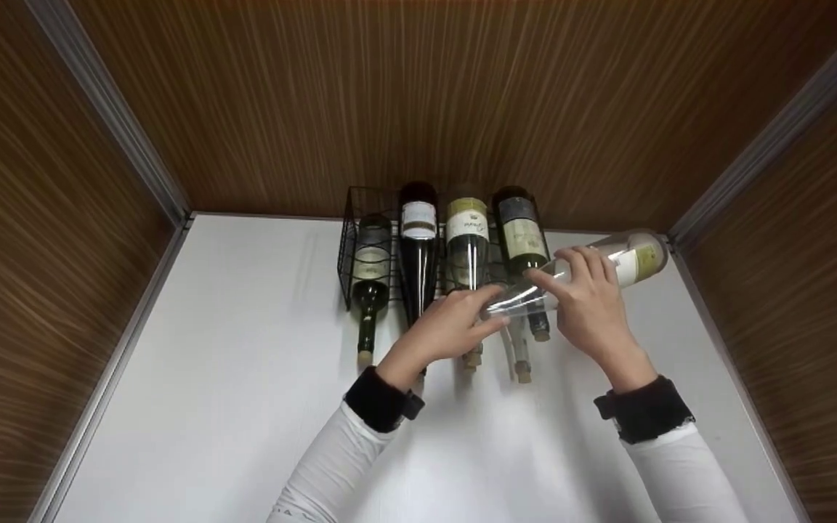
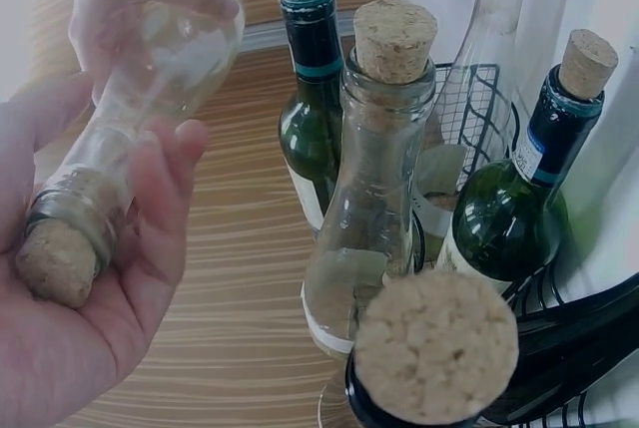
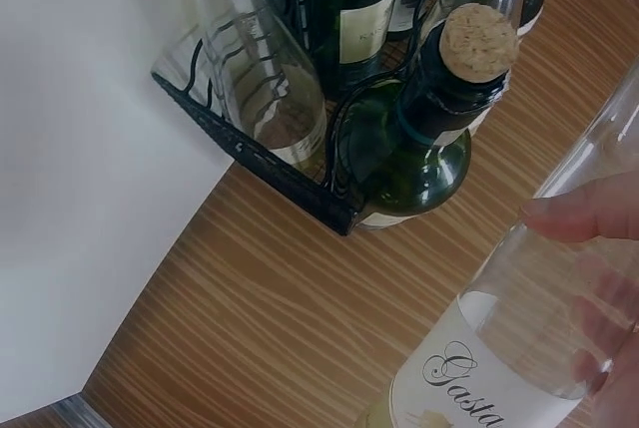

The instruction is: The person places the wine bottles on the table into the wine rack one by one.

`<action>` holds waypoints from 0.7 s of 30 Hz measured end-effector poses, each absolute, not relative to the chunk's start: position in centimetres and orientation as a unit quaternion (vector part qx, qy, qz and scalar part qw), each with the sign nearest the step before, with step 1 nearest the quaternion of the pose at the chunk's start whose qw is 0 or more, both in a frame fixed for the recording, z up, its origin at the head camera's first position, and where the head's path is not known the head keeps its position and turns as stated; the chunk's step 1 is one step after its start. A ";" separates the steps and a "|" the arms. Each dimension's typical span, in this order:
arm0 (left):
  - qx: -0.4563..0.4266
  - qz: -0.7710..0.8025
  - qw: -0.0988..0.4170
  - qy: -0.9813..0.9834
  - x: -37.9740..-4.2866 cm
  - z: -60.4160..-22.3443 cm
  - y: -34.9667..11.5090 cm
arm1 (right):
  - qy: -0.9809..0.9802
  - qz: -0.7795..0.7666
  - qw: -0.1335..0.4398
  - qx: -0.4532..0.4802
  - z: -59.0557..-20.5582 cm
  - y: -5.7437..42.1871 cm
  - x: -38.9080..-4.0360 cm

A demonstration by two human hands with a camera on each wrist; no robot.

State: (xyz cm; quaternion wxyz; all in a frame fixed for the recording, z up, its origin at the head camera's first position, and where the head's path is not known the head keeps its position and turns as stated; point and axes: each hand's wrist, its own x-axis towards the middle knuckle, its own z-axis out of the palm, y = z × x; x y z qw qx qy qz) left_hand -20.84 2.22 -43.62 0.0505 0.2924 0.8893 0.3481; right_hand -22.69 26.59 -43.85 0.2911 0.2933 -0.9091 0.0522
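Note:
Both hands hold a clear glass wine bottle (image 1: 527,296) at a slant, its base up to the right in the head view. My left hand (image 1: 455,323) has its fingers and thumb round the neck, and the cork (image 2: 58,263) lies against the palm. Around the bottle's body, my right hand (image 1: 593,309) grips near the white label (image 3: 479,378), which reads "Gasta". Just left of the right hand, a black wire rack (image 1: 346,254) holds several corked bottles, among them a green bottle (image 1: 524,236) and another clear bottle (image 1: 467,211).
A small green bottle (image 1: 370,290) and a tall dark bottle (image 1: 418,254) occupy the rack's left part. Beyond the rack is a wood-grain panel (image 1: 418,94); similar panels flank the white surface (image 1: 259,349). Corked necks stick out close to the left hand.

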 end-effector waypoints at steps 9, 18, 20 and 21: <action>0.278 0.376 0.038 0.883 -20.7 -43.6 2.2 | -0.901 0.059 0.295 0.312 -43.6 26.3 -23.0; 0.268 0.428 -0.020 0.863 -20.0 -43.9 1.8 | -0.891 0.077 0.283 0.347 -42.6 26.6 -23.3; 0.261 0.446 -0.020 0.856 -19.8 -44.0 1.6 | -0.888 0.082 0.281 0.354 -42.4 26.8 -23.3; 0.259 0.455 -0.020 0.852 -19.7 -44.0 1.6 | -0.888 0.083 0.279 0.356 -42.3 26.9 -23.3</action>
